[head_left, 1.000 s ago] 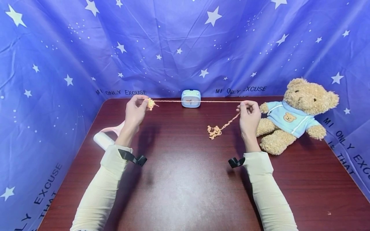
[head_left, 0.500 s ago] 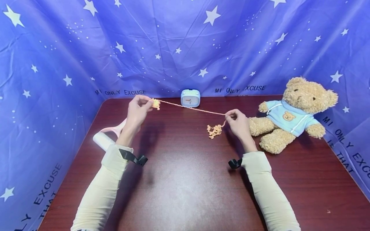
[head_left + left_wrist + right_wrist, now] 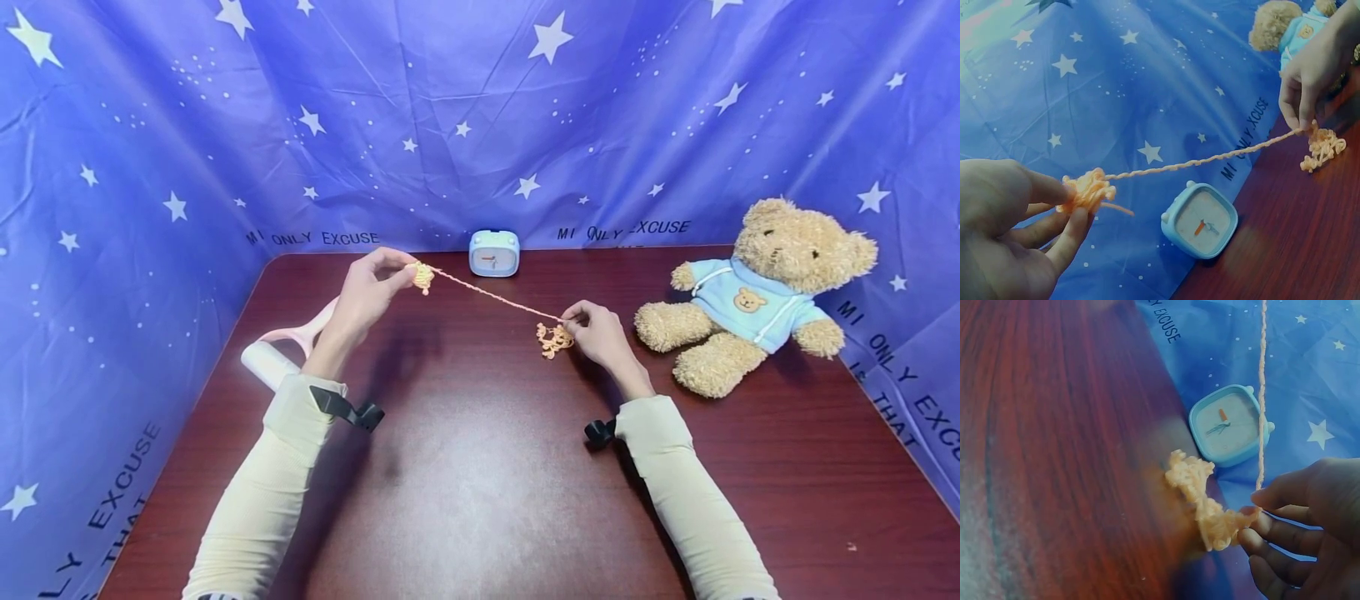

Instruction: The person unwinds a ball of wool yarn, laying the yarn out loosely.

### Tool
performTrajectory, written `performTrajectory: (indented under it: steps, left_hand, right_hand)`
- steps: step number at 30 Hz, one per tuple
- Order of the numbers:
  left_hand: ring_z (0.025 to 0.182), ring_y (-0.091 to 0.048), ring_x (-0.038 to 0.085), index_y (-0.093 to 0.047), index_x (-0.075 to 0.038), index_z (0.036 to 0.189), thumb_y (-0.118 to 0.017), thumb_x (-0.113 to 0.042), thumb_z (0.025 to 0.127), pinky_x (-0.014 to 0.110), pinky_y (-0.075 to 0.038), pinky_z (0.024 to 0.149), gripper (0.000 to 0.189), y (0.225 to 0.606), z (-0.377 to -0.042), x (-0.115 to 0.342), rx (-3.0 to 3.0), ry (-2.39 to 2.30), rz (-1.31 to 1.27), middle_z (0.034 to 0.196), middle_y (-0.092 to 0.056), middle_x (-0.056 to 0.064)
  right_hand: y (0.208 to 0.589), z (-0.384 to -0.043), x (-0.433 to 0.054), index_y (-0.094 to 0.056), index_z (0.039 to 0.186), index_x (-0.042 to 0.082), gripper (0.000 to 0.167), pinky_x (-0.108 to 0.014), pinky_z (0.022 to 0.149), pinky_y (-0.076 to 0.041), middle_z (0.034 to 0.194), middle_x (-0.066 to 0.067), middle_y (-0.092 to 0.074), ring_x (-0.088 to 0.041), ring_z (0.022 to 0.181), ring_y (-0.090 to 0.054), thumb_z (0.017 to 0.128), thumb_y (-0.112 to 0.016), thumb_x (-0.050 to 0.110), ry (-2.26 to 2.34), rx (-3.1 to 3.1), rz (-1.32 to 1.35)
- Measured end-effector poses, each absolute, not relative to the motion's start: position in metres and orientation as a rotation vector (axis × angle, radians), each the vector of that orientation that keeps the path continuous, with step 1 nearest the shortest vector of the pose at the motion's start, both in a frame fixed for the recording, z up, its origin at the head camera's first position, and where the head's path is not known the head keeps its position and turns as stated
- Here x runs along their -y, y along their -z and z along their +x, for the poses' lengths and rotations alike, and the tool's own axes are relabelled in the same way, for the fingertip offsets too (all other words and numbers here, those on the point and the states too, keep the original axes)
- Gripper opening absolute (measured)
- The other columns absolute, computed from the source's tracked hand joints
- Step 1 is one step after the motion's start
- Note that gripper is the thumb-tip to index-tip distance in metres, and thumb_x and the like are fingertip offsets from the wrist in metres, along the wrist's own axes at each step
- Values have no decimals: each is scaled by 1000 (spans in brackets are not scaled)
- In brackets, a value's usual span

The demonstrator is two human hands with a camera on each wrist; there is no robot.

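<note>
Person's left hand (image 3: 363, 293) pinching an orange yarn bundle (image 3: 423, 276), right hand (image 3: 602, 333) pinching its taut strand (image 3: 1262, 369), beside loose coils (image 3: 1191, 474) perhaps touching the table (image 3: 465, 483)

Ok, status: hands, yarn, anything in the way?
Left hand pinches yarn bundle; right hand pinches strand. Strand runs between them. Clock behind, not in the way.

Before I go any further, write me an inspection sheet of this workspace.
Surface: dark red-brown wood-grain tabletop, glare near the middle.
Job's things: orange yarn, a twisted strand running from a wound bundle to a looped tangle.
Clutter: blue alarm clock at the back edge; teddy bear in light-blue hoodie, right; white-and-pink roller, left, partly hidden.
Grips: left hand pinches the bundle; right hand pinches the strand beside the tangle.
Cables: nothing seen.
Surroundings: blue star-print curtain behind and at both sides.
</note>
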State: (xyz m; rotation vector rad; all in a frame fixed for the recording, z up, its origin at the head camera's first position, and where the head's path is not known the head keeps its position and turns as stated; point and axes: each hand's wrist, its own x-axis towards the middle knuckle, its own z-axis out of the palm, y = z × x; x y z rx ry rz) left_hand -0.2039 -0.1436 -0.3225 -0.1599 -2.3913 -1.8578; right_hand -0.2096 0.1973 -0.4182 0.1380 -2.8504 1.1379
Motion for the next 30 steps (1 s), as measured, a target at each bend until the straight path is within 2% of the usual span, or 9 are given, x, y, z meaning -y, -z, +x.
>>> performTrajectory:
  steps: [6,10,15,23,30]
  left_hand:
    - [84,-61,8,-65,0,110,-67,-10,88,18,-52,75,24,319,-202,141,2449,1802,-210,101,-64,7]
    - [86,-61,7,-66,1,109,-68,-12,89,17,-51,76,24,318,-201,141,2461,1794,-253,102,-65,9]
    - [86,-60,7,-66,0,108,-68,-14,89,18,-52,77,24,319,-201,141,2468,1781,-291,102,-65,9]
    - [83,-60,8,-68,-2,105,-69,-14,88,18,-51,73,21,319,-199,140,2485,1719,-336,96,-67,6]
    - [80,-61,9,-69,-5,102,-70,-13,87,19,-51,70,17,321,-200,138,2479,1720,-335,90,-68,0]
  right_hand:
    - [408,-209,-195,-67,95,10,10,-43,80,-48,88,-8,-69,-25,85,-62,88,-60,14,-1063,2830,120]
    - [397,-209,-189,-67,96,10,11,-47,84,-48,90,-9,-69,-26,88,-62,89,-60,15,-1032,2796,123]
    - [387,-208,-173,-67,97,8,10,-43,84,-51,94,-10,-69,-26,89,-64,89,-62,12,-1114,2728,242]
    - [385,-207,-133,-66,103,3,15,-32,73,-53,94,-10,-70,-21,79,-63,89,-65,9,-1313,2577,485]
    - [384,-207,-100,-64,113,4,24,-35,80,-56,102,-12,-69,-21,86,-64,90,-65,11,-1434,2490,632]
